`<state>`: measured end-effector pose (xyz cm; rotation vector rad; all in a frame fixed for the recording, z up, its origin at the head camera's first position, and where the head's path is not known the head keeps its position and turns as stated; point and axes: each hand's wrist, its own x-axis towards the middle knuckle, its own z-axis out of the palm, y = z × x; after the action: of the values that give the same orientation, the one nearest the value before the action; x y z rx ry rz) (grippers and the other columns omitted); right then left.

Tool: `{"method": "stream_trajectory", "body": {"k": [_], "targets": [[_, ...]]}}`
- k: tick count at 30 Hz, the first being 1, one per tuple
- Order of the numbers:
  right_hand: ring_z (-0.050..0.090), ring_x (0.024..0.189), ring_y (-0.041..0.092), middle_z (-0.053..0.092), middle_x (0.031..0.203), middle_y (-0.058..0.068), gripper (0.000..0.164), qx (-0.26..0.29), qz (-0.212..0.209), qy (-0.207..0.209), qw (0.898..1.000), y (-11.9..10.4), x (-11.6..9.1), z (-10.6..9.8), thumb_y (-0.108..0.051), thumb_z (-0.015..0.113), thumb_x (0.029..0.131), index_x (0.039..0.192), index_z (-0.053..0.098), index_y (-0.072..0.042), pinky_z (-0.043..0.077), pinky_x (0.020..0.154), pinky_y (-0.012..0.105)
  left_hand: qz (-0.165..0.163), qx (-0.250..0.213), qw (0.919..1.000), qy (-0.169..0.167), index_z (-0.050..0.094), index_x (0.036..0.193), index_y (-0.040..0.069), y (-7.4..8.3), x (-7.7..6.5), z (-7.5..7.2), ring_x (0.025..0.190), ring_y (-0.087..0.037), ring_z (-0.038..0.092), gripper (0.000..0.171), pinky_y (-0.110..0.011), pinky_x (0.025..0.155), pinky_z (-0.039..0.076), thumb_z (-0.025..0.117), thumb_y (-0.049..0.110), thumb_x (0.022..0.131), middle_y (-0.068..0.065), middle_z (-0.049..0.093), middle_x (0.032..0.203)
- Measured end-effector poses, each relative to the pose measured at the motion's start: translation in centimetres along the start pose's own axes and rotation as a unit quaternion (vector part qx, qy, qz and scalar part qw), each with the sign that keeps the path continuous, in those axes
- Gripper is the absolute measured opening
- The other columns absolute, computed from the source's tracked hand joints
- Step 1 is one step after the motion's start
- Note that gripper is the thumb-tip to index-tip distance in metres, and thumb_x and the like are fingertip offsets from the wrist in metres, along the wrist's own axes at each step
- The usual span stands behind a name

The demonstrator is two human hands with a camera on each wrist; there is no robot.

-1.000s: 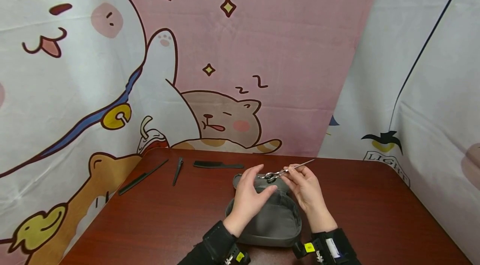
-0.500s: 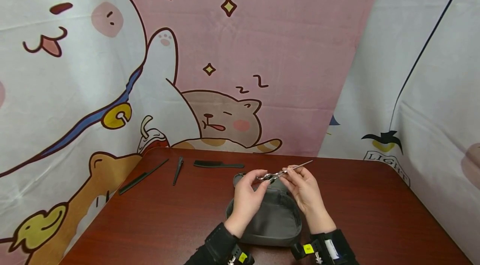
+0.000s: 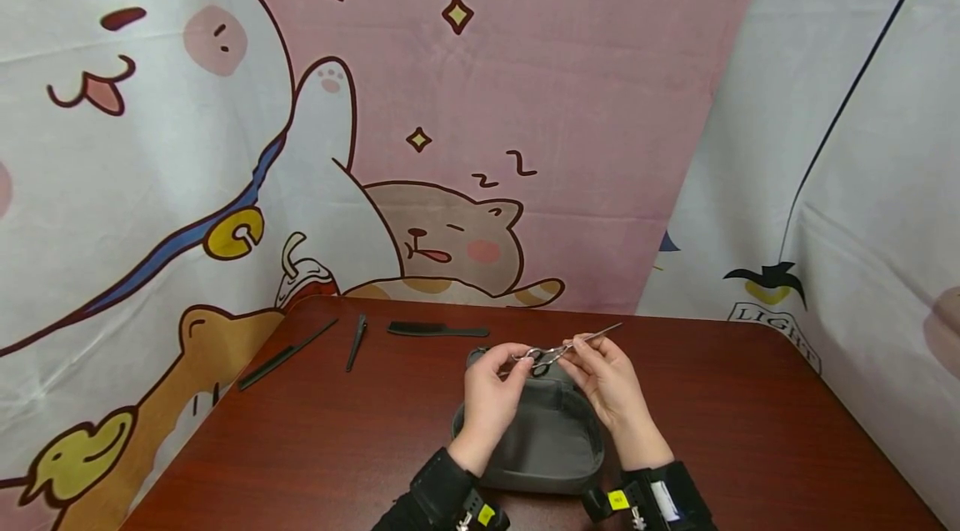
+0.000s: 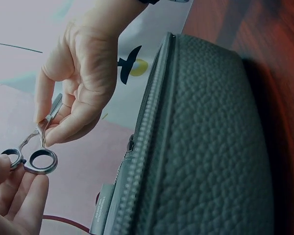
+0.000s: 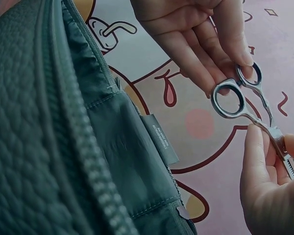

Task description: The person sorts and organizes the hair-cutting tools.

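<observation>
Silver thinning scissors [image 3: 552,353] are held above the open case, their toothed blade visible in the right wrist view. My right hand [image 3: 611,385] pinches them near the pivot, blades pointing away to the right. With thumb and fingers, my left hand [image 3: 491,398] pinches the smaller finger ring [image 4: 12,155]; fingertips also touch the larger ring [image 5: 214,102]. The two handles stand slightly spread. Beneath the hands, the grey zippered case [image 3: 540,477] lies open on the table, its lid partly hidden behind the left hand.
On the brown table [image 3: 360,431], a dark comb [image 3: 427,330] lies at the back, with a dark hair clip [image 3: 356,343] to its left. Farther left is a long thin dark comb [image 3: 285,356]. A printed cloth [image 3: 585,97] hangs behind the table.
My left thumb and fingers have come together on the scissors' ring, where they were spread apart before. The scissors' handles have parted a little. My right hand has barely moved.
</observation>
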<state>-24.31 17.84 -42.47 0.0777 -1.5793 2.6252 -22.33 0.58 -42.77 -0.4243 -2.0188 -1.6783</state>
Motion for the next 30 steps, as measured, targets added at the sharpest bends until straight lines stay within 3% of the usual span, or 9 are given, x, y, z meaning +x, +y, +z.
{"method": "stream_trajectory", "body": {"k": [7,14,18,24,30], "targets": [[0.068,0.089,0.018,0.064,0.101,0.009,0.009,-0.011,0.004,-0.014,1.000,0.0,0.0,-0.2,-0.004,0.053,0.102,0.108,0.056,0.001,0.056,0.083,0.033,-0.016,-0.014,0.9997,0.010,0.076,0.095,0.009,-0.2,0.1,-0.1,0.074,-0.013,0.069,0.007,-0.025,0.065,0.056,0.074,0.006,0.089,-0.001,0.073,0.089],[0.068,0.101,0.018,0.067,0.118,0.012,0.033,-0.068,-0.006,-0.056,0.996,-0.3,0.1,-0.9,-0.014,0.055,0.103,0.126,0.050,0.008,0.054,0.089,0.034,-0.034,-0.065,0.9971,0.018,0.075,0.095,0.005,-0.5,0.3,-0.4,0.072,-0.021,0.070,0.007,-0.028,0.064,0.058,0.074,0.005,0.088,-0.008,0.071,0.083],[0.065,0.108,0.017,0.061,0.129,0.019,0.036,-0.130,-0.032,-0.093,0.987,-0.4,0.2,-1.4,-0.016,0.053,0.103,0.131,0.048,0.005,0.051,0.094,0.035,-0.060,-0.101,0.9927,0.029,0.074,0.095,0.000,-0.4,0.4,-0.6,0.074,-0.026,0.069,0.009,-0.035,0.066,0.059,0.073,0.000,0.087,-0.013,0.070,0.083],[0.062,0.117,0.020,0.055,0.134,0.026,0.042,-0.237,-0.056,-0.103,0.964,-0.5,0.1,-2.0,-0.016,0.054,0.103,0.138,0.046,0.006,0.046,0.101,0.037,-0.083,-0.091,0.9915,0.043,0.071,0.093,-0.007,0.5,0.4,-1.0,0.071,-0.031,0.068,0.008,-0.049,0.067,0.057,0.070,-0.010,0.086,-0.019,0.068,0.081],[0.058,0.121,0.018,0.053,0.136,0.028,0.045,-0.271,-0.049,-0.102,0.956,-0.6,0.2,-2.8,-0.016,0.051,0.104,0.142,0.042,0.007,0.045,0.099,0.027,-0.098,-0.097,0.9891,0.052,0.072,0.093,-0.006,0.2,0.6,-1.5,0.070,-0.029,0.068,0.009,-0.043,0.065,0.058,0.071,-0.009,0.085,-0.018,0.068,0.080]]}}
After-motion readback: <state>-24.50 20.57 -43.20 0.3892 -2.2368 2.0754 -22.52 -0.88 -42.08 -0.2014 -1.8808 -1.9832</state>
